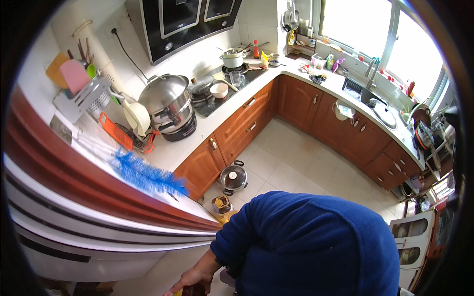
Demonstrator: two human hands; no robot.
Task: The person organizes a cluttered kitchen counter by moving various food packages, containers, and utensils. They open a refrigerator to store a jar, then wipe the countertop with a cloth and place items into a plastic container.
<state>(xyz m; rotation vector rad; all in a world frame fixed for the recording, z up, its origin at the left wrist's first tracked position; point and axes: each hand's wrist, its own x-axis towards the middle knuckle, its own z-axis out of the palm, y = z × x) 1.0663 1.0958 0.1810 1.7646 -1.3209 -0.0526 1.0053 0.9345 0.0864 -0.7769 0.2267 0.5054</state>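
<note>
At the bottom edge, my left hand (200, 273) reaches out of a blue sleeve and grips a dark reddish object (194, 290) with a yellow part, cut off by the frame. My right hand is out of view. Beyond the blue sleeve, a jar with a yellow lid (222, 204) stands on the tiled floor beside yellow plastic. A pot with a glass lid (233, 177) sits on the floor by the wooden cabinets. A blue fluffy duster (146, 173) lies at the left, above the striped edge of a panel.
A large steel steamer (166, 100) stands on the white counter (166, 153), left of the gas hob (250, 79). The sink (366, 97) is below the window, with a dish rack (439, 148) at the right. A white cabinet (409, 244) stands at the lower right.
</note>
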